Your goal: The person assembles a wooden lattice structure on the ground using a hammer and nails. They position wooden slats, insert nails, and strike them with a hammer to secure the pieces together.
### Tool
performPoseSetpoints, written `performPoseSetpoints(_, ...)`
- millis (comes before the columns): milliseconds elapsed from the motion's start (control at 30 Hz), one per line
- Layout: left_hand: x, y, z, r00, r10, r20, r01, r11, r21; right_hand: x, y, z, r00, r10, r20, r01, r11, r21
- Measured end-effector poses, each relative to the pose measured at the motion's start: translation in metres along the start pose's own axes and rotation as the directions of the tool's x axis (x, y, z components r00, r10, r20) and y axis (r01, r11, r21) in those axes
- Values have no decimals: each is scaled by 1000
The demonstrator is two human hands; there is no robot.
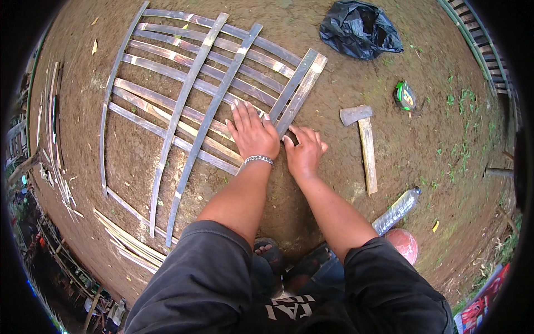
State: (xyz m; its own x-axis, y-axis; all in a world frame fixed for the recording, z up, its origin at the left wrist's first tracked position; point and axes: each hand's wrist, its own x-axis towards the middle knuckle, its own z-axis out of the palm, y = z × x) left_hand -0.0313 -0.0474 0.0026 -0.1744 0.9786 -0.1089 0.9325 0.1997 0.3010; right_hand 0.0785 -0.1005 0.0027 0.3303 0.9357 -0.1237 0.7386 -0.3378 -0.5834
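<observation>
A lattice of bamboo slats [189,92] lies on the ground, long strips crossed by several others. My left hand [256,133] rests palm down on its near right part, fingers stretched over the slats, a chain bracelet at the wrist. My right hand [305,149] is beside it, thumb and forefinger closed at the near end of a pale-edged bamboo slat [305,89]; its other fingers are curled. That slat lies alongside a darker one at the lattice's right end. The slat ends under my left hand are hidden.
An axe [366,142] with a wooden handle lies to the right, with a green-and-black tape measure [405,96] beyond it. A black plastic bag [361,30] is at the far side. Nearer are a plastic bottle [396,211] and a reddish round object [401,245]. Loose strips [130,242] lie left.
</observation>
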Motion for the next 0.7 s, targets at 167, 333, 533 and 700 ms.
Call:
performPoseSetpoints(167, -1, -1, 0, 1000, 3, 17, -3, 1000, -3, 0, -3, -2, 999, 39, 34, -39, 999, -3)
performPoseSetpoints(333, -1, -6, 6, 998, 34, -58, -32, 999, 29, 2, -6, 0, 999, 51, 15, -51, 999, -9)
performPoseSetpoints(533, -1, -1, 4, 999, 14, -39, -14, 1000, 20, 7, -8, -12, 987, 142, 74, -148, 985, 88)
performPoseSetpoints(700, -2, -1, -3, 999, 15, -52, -15, 1000, 3, 50, -9, -67, 954, -106, -280, 132, 989, 73)
